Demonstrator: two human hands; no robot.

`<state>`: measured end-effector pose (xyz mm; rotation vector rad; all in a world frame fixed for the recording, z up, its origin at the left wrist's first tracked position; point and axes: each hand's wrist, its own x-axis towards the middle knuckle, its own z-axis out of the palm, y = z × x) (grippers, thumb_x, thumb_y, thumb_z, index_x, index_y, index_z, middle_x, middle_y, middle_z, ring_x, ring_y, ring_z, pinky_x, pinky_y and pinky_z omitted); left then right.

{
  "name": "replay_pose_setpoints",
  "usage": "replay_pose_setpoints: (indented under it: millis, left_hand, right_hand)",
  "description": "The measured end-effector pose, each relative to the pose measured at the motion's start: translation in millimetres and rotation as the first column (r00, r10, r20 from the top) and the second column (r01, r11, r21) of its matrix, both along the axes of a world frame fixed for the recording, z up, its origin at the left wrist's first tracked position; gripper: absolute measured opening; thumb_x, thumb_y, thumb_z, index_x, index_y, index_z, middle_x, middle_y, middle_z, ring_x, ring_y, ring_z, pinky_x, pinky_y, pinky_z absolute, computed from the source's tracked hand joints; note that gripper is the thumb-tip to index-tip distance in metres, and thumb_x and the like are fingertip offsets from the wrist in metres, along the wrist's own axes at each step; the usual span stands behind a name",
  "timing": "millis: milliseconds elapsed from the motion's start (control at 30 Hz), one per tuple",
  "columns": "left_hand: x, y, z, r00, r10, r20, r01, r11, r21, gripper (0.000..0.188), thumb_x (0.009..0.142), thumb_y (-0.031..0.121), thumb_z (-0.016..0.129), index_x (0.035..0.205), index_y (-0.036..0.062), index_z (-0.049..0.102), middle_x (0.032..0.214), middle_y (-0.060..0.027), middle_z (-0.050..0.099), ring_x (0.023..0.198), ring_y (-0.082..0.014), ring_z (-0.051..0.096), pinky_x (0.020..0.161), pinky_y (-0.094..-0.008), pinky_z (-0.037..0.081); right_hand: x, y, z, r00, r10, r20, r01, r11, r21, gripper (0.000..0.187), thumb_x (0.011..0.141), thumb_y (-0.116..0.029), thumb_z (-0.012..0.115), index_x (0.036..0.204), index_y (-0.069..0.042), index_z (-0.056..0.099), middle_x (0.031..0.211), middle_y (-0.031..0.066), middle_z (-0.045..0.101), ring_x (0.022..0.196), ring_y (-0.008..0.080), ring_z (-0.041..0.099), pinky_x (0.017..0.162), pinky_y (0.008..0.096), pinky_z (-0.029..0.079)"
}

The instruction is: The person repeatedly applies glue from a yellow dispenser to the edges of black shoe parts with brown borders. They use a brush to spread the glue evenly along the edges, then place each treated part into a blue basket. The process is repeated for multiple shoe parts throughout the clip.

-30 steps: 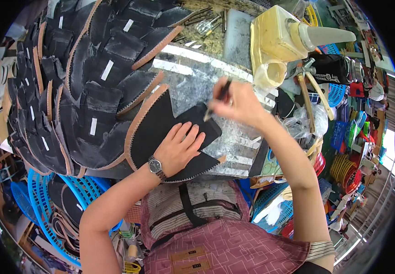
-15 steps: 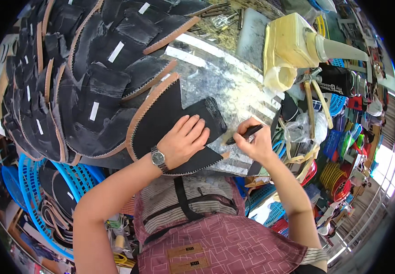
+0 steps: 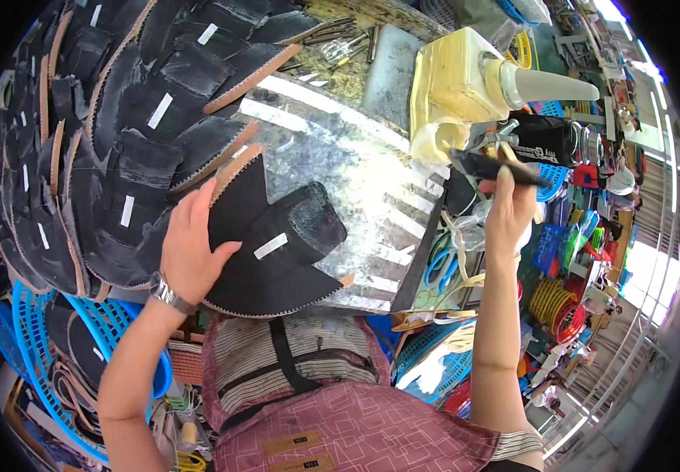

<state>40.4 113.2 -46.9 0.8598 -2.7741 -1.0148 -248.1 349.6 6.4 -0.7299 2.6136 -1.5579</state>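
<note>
My left hand (image 3: 191, 252) lies with fingers stretched out and thumb apart along the left edge of a black shoe upper piece (image 3: 265, 283). The piece lies flat on the table, with a zigzag-cut tan edge, a white label and a wet-looking patch on its tongue-like flap (image 3: 316, 220). Off to the right, my right hand (image 3: 509, 208) is raised, gripping a dark flat glue brush (image 3: 485, 167). The brush's tip is at the round mouth of the cream-yellow glue pot (image 3: 454, 79); whether it dips inside is hard to see.
Many overlapping black upper pieces (image 3: 136, 157) cover the table's left side. A grey block (image 3: 391, 67) and small tools (image 3: 344, 51) lie at the back. The tabletop (image 3: 356, 157) is smeared with dried glue. Blue baskets (image 3: 33, 346) stand below left.
My right hand has lifted away from the table, carrying the brush up and right to the glue pot. My left hand has slid left off the flap, uncovering the white label.
</note>
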Motion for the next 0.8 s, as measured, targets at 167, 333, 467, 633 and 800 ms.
replay_pose_setpoints:
  millis: [167, 333, 467, 633, 800]
  left_hand:
    - [-12.3, -2.5, -2.4, 0.984, -0.04, 0.172, 0.047, 0.998, -0.035, 0.086, 0.054, 0.006, 0.075, 0.129, 0.0079, 0.033, 0.103, -0.0141, 0.047, 0.095, -0.0328, 0.048, 0.081, -0.0374, 0.041]
    - [-6.2, -1.2, -11.8, 0.987, 0.038, 0.159, -0.023, 0.995, -0.095, 0.083, 0.058, 0.015, 0.075, 0.128, 0.0099, 0.032, 0.101, -0.0135, 0.047, 0.094, -0.0329, 0.048, 0.08, -0.0386, 0.042]
    - [-8.8, -5.1, -18.1, 0.962, 0.084, 0.261, -0.065, 0.994, -0.083, 0.074, 0.059, 0.023, 0.076, 0.12, 0.01, 0.035, 0.093, -0.0144, 0.053, 0.086, -0.0344, 0.055, 0.07, -0.0405, 0.046]
    - [-10.5, -6.0, -19.0, 0.958, 0.017, 0.288, 0.003, 0.998, -0.068, 0.066, 0.061, 0.028, 0.074, 0.113, 0.0101, 0.038, 0.085, -0.0126, 0.056, 0.08, -0.0329, 0.058, 0.066, -0.0403, 0.047]
    - [1.8, -11.9, -22.3, 0.996, 0.011, 0.094, -0.008, 0.999, -0.036, 0.056, 0.07, 0.029, 0.069, 0.116, 0.0108, 0.043, 0.089, -0.0113, 0.06, 0.074, -0.0247, 0.06, 0.064, -0.0357, 0.048]
  right_hand:
    - [-46.6, -4.5, -47.3, 0.999, 0.029, 0.033, -0.032, 0.996, 0.082, 0.013, 0.083, -0.012, 0.059, 0.084, 0.0, 0.057, 0.064, 0.0027, 0.058, 0.057, 0.0054, 0.051, 0.051, 0.0213, 0.04]
    - [-44.5, 15.9, -53.3, 0.625, 0.17, 0.762, 0.099, 0.951, -0.293, 0.016, 0.088, -0.023, 0.052, 0.085, -0.008, 0.055, 0.07, 0.0022, 0.058, 0.05, 0.0056, 0.05, 0.042, 0.0175, 0.039]
    - [99.5, -55.5, -25.5, 0.3, 0.497, 0.814, -0.527, 0.798, -0.293, 0.028, 0.076, -0.027, 0.063, 0.076, 0.0, 0.056, 0.073, 0.008, 0.06, 0.057, 0.0169, 0.058, 0.05, 0.0279, 0.048]
    - [191.7, -104.3, -40.1, 0.046, 0.986, 0.159, -0.98, 0.014, 0.198, 0.029, 0.06, -0.022, 0.067, 0.076, -0.005, 0.05, 0.069, 0.01, 0.052, 0.07, 0.0268, 0.055, 0.06, 0.0368, 0.046]
    - [104.7, -42.1, -24.4, 0.543, 0.773, 0.328, -0.822, 0.408, 0.398, 0.016, 0.058, -0.008, 0.063, 0.063, -0.005, 0.048, 0.064, 0.009, 0.055, 0.059, 0.0209, 0.055, 0.057, 0.0309, 0.047]
